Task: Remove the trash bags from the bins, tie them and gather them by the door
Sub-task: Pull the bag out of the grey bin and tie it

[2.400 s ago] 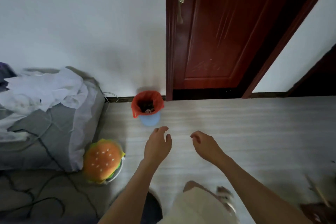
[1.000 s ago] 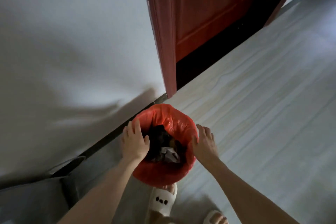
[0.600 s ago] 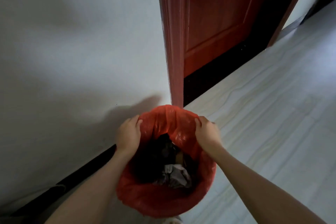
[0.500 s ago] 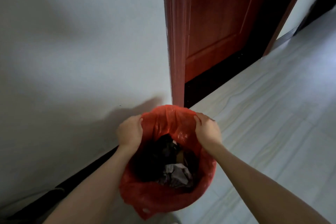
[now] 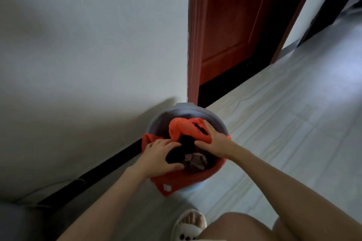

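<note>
The bin (image 5: 188,115) stands on the floor (image 5: 284,123) at the foot of the wall (image 5: 88,55), just beside the door (image 5: 231,25) frame. The red bag (image 5: 188,129) is partly in it: the far rim of the bin is bare, while the near edge of the bag hangs over the near rim.

The right hand (image 5: 215,143) is closed on a bunched flap of the bag at the far right of the opening. The left hand (image 5: 158,155) curls over the left edge, fingers inside among dark trash (image 5: 188,154); whether it actually pinches the film I cannot tell.

What could go wrong, as I judge it:
- The film looks thin, and a handle hole shows in the near flap. A sharp pull on one flap could tear it there and spill the load.
- The near edge, draped over the rim, could snag as the bag rises and tip the light bin toward the slippered foot (image 5: 189,225).
- With the mouth only half gathered, loose trash could fall out on the lift.

The bag's long axis runs up and down inside the bin, mouth pointing up toward the camera, the gathered flap leaning toward the far right.
</note>
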A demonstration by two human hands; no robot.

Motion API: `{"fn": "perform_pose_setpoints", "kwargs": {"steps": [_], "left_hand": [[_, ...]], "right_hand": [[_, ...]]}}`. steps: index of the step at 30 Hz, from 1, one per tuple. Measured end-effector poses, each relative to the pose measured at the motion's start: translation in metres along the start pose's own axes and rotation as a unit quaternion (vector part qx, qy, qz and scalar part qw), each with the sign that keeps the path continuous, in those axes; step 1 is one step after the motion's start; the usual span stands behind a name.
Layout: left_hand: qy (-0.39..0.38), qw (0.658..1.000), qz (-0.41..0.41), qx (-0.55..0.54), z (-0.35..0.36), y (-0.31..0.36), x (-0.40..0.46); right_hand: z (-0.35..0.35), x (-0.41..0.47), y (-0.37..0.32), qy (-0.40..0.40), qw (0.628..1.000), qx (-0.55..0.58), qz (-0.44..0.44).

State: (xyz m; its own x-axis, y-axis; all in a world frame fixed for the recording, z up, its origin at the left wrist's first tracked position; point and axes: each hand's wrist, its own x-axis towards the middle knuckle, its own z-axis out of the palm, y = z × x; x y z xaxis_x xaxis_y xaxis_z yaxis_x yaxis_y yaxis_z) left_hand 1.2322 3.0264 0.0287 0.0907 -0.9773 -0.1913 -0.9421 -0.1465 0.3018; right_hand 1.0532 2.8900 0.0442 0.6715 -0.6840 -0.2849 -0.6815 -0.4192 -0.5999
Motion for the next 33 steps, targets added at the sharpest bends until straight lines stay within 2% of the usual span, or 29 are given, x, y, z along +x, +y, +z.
{"fn": "perform_pose_setpoints", "kwargs": {"steps": [2,3,6,8,11,13,15,17,19,21,23,25,26,28,30,31,33], "left_hand": [[-0.043,0.998,0.016,0.037,0.012,-0.002,-0.023],[-0.037,0.998,0.025,0.044,0.015,-0.005,-0.027],[0.046,0.996,0.05,0.053,0.027,-0.009,-0.038],[0.051,0.997,0.047,0.031,0.027,-0.012,-0.037],[-0.013,0.999,0.042,0.014,0.013,-0.012,-0.033],[-0.009,0.999,0.044,-0.004,0.002,-0.011,-0.029],[0.054,0.998,0.031,0.012,-0.003,-0.007,-0.024],[0.178,0.982,0.03,0.06,-0.001,0.001,-0.019],[0.269,0.958,0.041,0.089,0.005,0.012,-0.018],[0.317,0.941,0.047,0.107,0.014,0.02,-0.018],[0.293,0.951,-0.017,0.098,0.021,0.022,-0.02],[0.209,0.963,-0.169,0.027,0.023,0.014,-0.023],[0.157,0.955,-0.245,-0.052,0.022,0.01,-0.026],[0.118,0.908,-0.305,-0.263,0.016,0.006,-0.029],[0.135,0.86,-0.318,-0.376,0.011,0.003,-0.028],[0.159,0.854,-0.327,-0.373,0.011,0.001,-0.028],[0.221,0.866,-0.334,-0.299,0.01,-0.004,-0.028]], "right_hand": [[0.0,-0.012,0.006,-0.072,0.985,-0.156,-0.032],[-0.002,-0.015,0.007,-0.093,0.97,-0.213,-0.064],[0.006,-0.036,0.006,-0.139,0.919,-0.344,-0.134],[0.014,-0.041,0.007,-0.131,0.896,-0.394,-0.155],[0.017,-0.043,0.008,-0.124,0.899,-0.386,-0.165],[0.017,-0.045,0.006,-0.135,0.911,-0.348,-0.173],[0.018,-0.045,0.003,-0.143,0.931,-0.288,-0.175],[0.019,-0.043,0.0,-0.125,0.95,-0.235,-0.164],[0.018,-0.04,-0.003,-0.052,0.964,-0.227,-0.13],[0.018,-0.037,-0.003,0.035,0.97,-0.222,-0.087],[0.018,-0.034,-0.004,0.08,0.976,-0.192,-0.058],[0.02,-0.032,-0.005,0.087,0.978,-0.19,-0.027],[0.021,-0.03,-0.004,0.083,0.975,-0.204,-0.013],[0.026,-0.026,-0.002,0.067,0.965,-0.254,-0.003],[0.029,-0.022,-0.003,0.046,0.952,-0.301,-0.004],[0.029,-0.021,-0.003,0.04,0.948,-0.317,-0.006],[0.029,-0.019,-0.007,0.039,0.944,-0.328,-0.006]]}}
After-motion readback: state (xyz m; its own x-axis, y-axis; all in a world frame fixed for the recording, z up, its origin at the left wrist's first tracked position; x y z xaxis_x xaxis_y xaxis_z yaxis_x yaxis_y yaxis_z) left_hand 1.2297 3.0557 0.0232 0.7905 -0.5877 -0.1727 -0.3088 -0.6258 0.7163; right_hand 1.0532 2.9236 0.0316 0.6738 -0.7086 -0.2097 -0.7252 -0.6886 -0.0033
